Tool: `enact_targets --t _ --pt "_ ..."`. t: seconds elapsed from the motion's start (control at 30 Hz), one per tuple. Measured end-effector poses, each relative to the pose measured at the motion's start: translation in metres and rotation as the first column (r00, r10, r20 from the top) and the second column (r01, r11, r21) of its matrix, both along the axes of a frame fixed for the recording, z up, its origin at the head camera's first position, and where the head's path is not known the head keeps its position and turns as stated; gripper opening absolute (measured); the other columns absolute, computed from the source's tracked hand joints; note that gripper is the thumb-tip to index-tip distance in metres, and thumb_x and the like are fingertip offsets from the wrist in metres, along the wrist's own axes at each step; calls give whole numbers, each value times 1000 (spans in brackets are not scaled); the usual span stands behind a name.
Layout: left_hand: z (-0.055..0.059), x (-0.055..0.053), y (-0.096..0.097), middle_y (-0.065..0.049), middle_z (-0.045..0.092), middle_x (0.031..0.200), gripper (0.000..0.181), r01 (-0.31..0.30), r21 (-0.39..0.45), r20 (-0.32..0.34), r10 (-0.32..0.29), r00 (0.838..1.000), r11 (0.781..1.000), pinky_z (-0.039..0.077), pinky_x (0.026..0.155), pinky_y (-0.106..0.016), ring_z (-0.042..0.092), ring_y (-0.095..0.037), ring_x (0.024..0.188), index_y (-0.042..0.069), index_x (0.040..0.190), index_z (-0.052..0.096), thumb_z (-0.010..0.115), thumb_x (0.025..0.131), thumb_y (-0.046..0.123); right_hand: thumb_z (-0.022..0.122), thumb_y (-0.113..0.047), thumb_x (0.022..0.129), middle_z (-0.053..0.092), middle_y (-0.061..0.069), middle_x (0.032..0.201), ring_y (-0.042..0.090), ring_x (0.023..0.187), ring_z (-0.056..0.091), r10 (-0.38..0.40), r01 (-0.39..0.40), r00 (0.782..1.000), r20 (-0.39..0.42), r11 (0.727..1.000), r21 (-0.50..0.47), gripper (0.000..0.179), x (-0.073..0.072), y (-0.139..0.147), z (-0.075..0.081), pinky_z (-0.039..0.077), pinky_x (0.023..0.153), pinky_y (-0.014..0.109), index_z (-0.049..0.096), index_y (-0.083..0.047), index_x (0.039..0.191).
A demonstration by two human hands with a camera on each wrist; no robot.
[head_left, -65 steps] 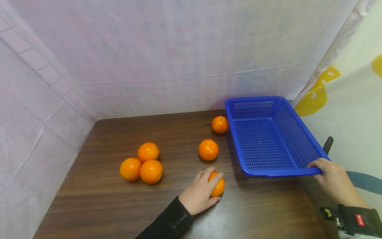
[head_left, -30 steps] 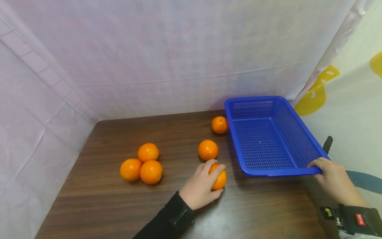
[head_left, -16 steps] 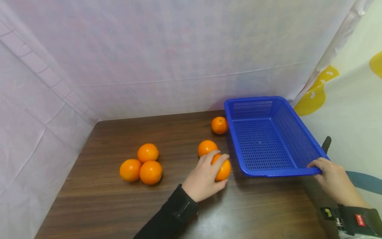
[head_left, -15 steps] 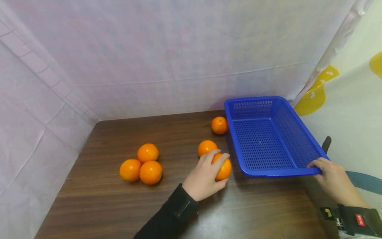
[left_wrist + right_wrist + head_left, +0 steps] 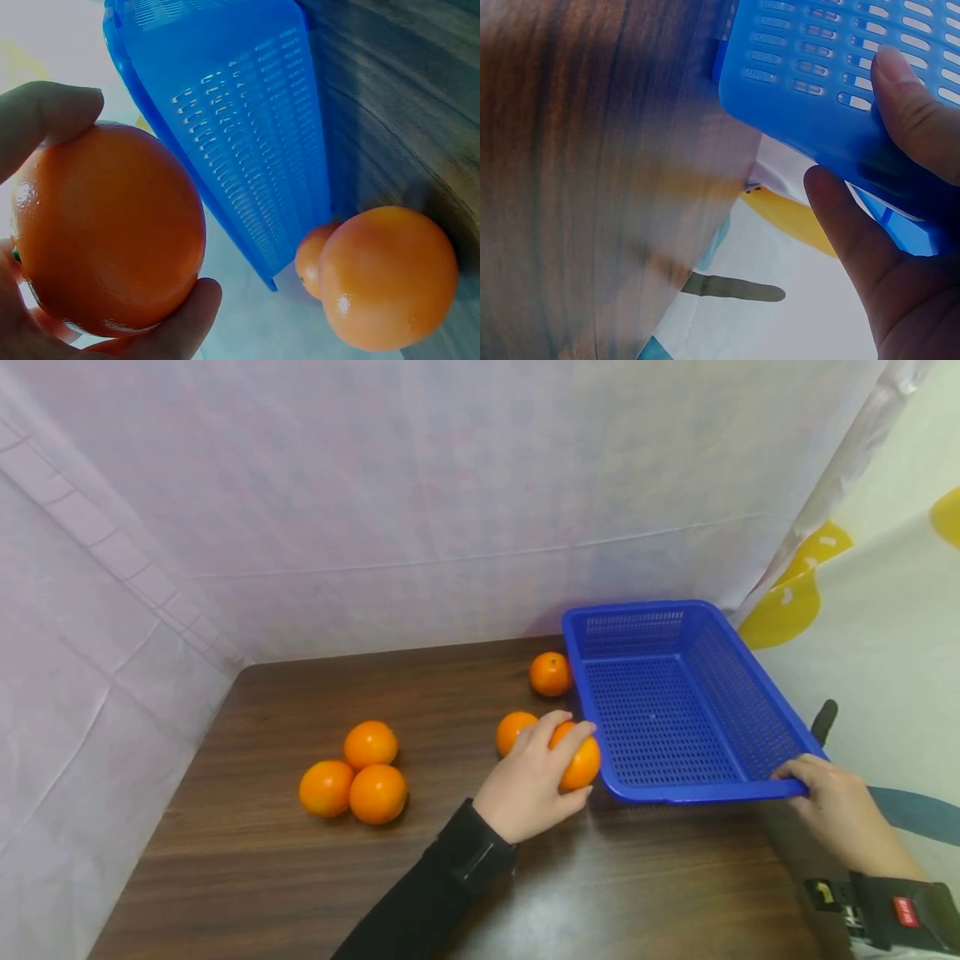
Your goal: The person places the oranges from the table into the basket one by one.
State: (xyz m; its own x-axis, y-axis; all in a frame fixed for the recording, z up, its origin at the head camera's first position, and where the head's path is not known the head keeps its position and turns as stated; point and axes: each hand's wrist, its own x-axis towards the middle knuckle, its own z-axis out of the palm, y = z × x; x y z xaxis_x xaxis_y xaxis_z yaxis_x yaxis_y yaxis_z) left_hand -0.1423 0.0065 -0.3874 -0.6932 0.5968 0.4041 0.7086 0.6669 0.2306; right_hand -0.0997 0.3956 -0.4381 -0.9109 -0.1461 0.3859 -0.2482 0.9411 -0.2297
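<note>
My left hand (image 5: 528, 781) grips an orange (image 5: 581, 760) between thumb and fingers, close beside the left rim of a blue plastic basket (image 5: 606, 768). In the left wrist view the held orange (image 5: 112, 229) looks raised off the table, with the basket's slotted side behind it. My right hand (image 5: 843, 810) holds the basket's near right corner; its thumb lies against the slotted wall in the right wrist view. No fruit shows inside the basket. A second orange (image 5: 514, 732) sits just behind my left fingers, partly hidden by them. Another orange (image 5: 551, 674) stands against the basket's far left side.
Three oranges (image 5: 372, 768) cluster on the left half of the brown wooden table (image 5: 247, 852). A pale cloth (image 5: 420, 493) hangs behind the table's back edge. At the right hangs a white cloth (image 5: 892, 693) with yellow shapes, close to the basket.
My left hand has moved right and away from me with the orange, rising from the tabletop to the basket's left rim. The right hand and basket have stayed in place.
</note>
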Motion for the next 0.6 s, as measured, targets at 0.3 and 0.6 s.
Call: enact_targets --t 0.3,0.6 --pt "8 -5 12 -13 47 144 68 16 -31 -17 -17 1000 999 56 96 -36 60 -31 119 21 146 47 75 87 40 72 18 66 68 13 81 37 72 65 -3 3 1000 3 1000 2 23 1 2 -1 51 60 51 69 -1 79" --pt "16 -8 26 -10 47 146 68 17 -66 -4 -17 1000 998 59 86 -32 60 -30 118 24 147 47 75 87 43 72 17 64 67 9 80 31 71 64 21 -21 999 -33 1000 14 24 0 2 -1 48 58 39 69 -3 77"
